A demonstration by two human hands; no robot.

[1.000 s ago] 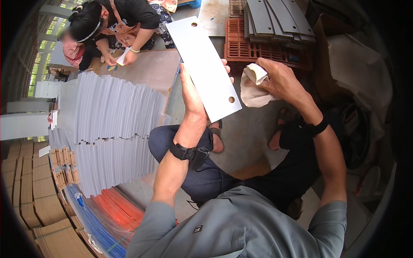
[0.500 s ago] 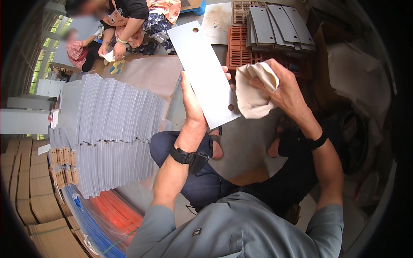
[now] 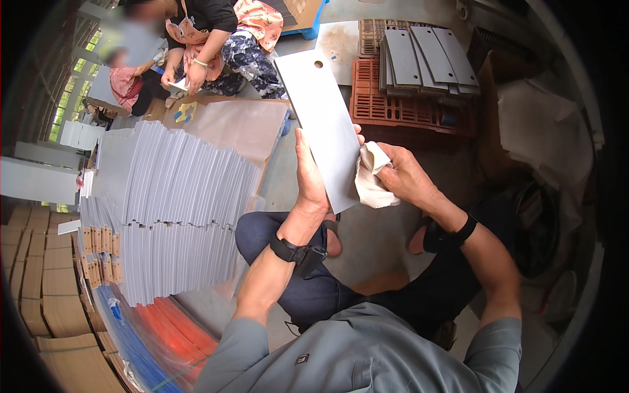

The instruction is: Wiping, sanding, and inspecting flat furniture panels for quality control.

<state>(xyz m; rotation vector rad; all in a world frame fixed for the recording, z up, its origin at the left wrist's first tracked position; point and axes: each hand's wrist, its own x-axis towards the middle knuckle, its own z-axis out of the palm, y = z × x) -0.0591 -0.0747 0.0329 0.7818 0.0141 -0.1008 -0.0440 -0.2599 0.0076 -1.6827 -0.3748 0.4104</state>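
My left hand (image 3: 310,171) grips a long pale grey panel (image 3: 325,124) from beneath, thumb along its left edge and fingertips showing past its right edge. The panel is tilted, with a round hole near its far end. In my right hand (image 3: 407,175) is a crumpled cream cloth (image 3: 375,180), pinched between thumb and fingers. The cloth lies against the panel's near right edge and covers its lower corner, where the second hole is hidden.
On my left rise tall stacks of grey panels (image 3: 177,177), beside bundled brown cardboard (image 3: 62,301). More holed panels (image 3: 429,59) rest on an orange plastic crate (image 3: 373,98) ahead to the right. Two people work at the far left, one (image 3: 196,46) handling a small white piece.
My right hand has brought the cloth left and down onto the panel's near edge, covering the lower hole. The panel sits slightly lower and further right in view.
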